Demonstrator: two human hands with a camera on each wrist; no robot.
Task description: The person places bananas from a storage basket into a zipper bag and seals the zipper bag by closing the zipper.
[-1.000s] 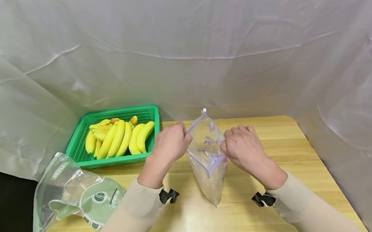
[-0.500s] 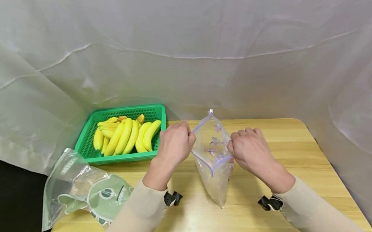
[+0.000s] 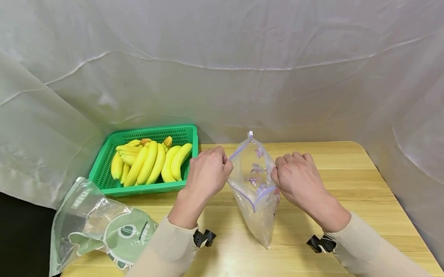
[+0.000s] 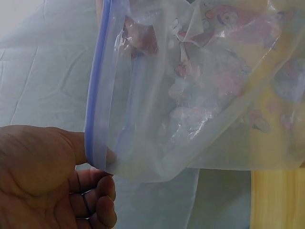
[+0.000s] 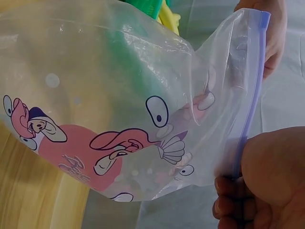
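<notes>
A clear zip bag (image 3: 255, 221) with a purple zip edge and pink cartoon prints hangs between my hands, its mouth spread apart. My left hand (image 3: 208, 171) pinches one side of the rim; in the left wrist view the thumb of that hand (image 4: 43, 171) lies over the purple strip, the fingers curled behind. On the opposite side my right hand (image 3: 298, 178) grips the rim, and in the right wrist view the hand (image 5: 267, 186) has its fingers folded at the zip edge. The bag's pointed lower corner is toward me, close over the table.
To the left at the back stands a green basket (image 3: 145, 188) with several yellow bananas (image 3: 149, 164). A second clear bag with a green cartoon face (image 3: 126, 237) lies at the front left of the wooden table (image 3: 334, 165). Grey cloth (image 3: 223, 92) surrounds the table.
Over the second, the view has shifted slightly, so things appear further right. Both hands keep their hold on the bag's rim, and its mouth stays spread about as before.
</notes>
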